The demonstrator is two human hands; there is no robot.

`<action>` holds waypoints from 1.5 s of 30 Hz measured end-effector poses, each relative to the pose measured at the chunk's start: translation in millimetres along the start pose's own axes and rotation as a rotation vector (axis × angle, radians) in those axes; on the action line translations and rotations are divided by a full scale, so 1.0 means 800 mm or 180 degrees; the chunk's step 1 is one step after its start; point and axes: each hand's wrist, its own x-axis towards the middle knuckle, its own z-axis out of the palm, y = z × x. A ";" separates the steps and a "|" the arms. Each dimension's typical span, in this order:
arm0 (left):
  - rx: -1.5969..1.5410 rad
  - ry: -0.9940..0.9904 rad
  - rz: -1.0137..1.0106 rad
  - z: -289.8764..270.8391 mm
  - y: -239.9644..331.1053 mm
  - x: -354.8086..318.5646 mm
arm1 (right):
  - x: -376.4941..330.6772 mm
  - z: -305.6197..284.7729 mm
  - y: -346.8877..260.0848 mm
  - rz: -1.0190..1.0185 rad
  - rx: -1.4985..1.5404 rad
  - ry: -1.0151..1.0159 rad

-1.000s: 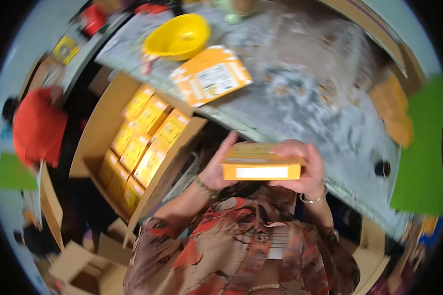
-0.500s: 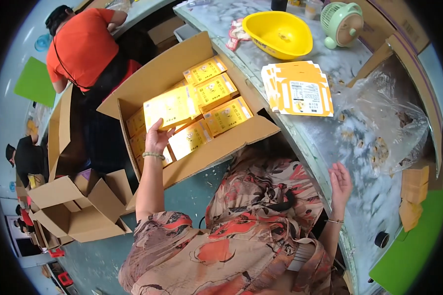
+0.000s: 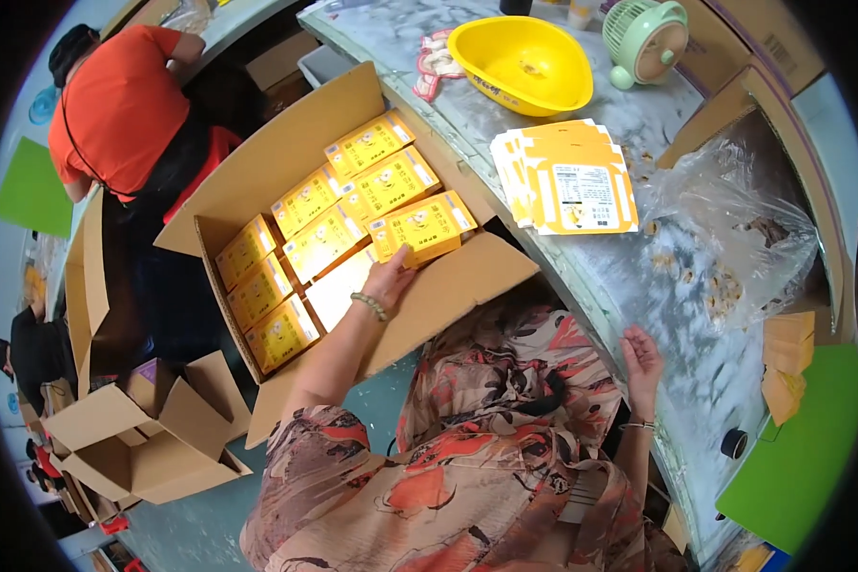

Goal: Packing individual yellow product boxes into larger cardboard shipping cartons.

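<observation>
Your left hand (image 3: 388, 278) reaches into the open carton (image 3: 286, 162) at the centre of the frame, fingers pressed together and laid flat against the near end of a yellow box (image 3: 421, 225). That box sits on top of the packed layer at the carton's right side, close to the flap beside the counter (image 3: 629, 286). It is a flat, rectangular cardboard box with a glossy printed face turned up; its long axis runs from lower left to upper right in the frame, tilted a little, with the far end pointing toward the counter edge. The other boxes (image 3: 286, 257) beneath and beside it are the same kind, laid flat in rows that slant the same way, filling the carton from lower left to upper centre.

Your right hand (image 3: 643, 355) is at the lower right, well apart from the carton, fingers loosely spread and resting at the counter's edge, holding nothing.

The carton is plain brown corrugated board with its flaps folded outward. The counter is mottled grey and worn. On it lie a fanned stack of flat, unfolded yellow sleeves (image 3: 567, 176), a smooth yellow plastic bowl (image 3: 520, 62), a small pale-green fan (image 3: 646, 38), and a crinkled clear plastic bag (image 3: 744, 238). At upper left a person in an orange shirt (image 3: 119, 105) bends away from you.
</observation>
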 end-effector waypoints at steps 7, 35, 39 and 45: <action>0.1481 0.0219 0.0411 0.002 0.010 0.001 | 0.007 -0.009 0.005 0.0115 -0.0396 0.0095; 0.2850 -0.1479 0.4777 0.269 0.002 -0.097 | 0.199 0.041 -0.166 -0.1417 -0.1455 -0.0038; 0.3814 -0.0809 0.5335 0.268 0.027 -0.167 | 0.121 -0.002 -0.126 -0.0682 -0.0579 -0.0046; 0.4682 -0.2833 0.3751 0.256 -0.020 -0.221 | -0.025 -0.011 -0.071 0.0199 0.0564 -0.0713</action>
